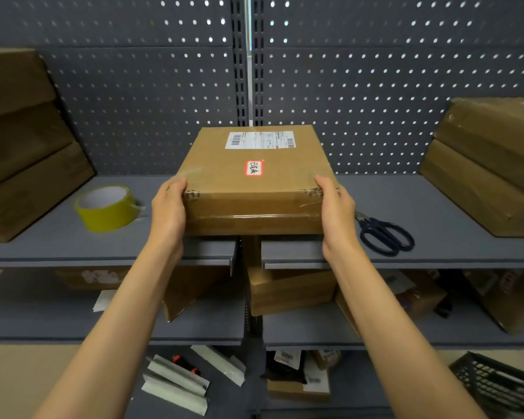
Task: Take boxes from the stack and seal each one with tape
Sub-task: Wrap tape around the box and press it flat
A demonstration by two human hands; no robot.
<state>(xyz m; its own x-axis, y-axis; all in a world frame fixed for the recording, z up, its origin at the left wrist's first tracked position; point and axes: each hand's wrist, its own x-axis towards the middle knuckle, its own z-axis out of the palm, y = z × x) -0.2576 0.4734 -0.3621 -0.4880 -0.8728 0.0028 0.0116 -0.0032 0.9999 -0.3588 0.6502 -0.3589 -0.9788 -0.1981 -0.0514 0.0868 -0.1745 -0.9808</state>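
A flat brown cardboard box point(251, 189) with a white shipping label and a small red-framed sticker sits at the middle of the grey shelf point(454, 216); clear tape shines along its front face. My left hand point(168, 207) grips its near left corner, thumb on top. At the near right corner my right hand point(335, 207) holds it the same way. A yellow tape roll point(106, 208) lies on the shelf to the left of the box. Stacks of brown boxes stand at the far left point(28, 143) and far right point(490, 164).
Black-handled scissors point(386, 234) lie on the shelf just right of my right hand. A grey pegboard wall closes the back. Lower shelves hold more cardboard boxes point(291, 290), white packets and a black crate point(502, 385) at the bottom right.
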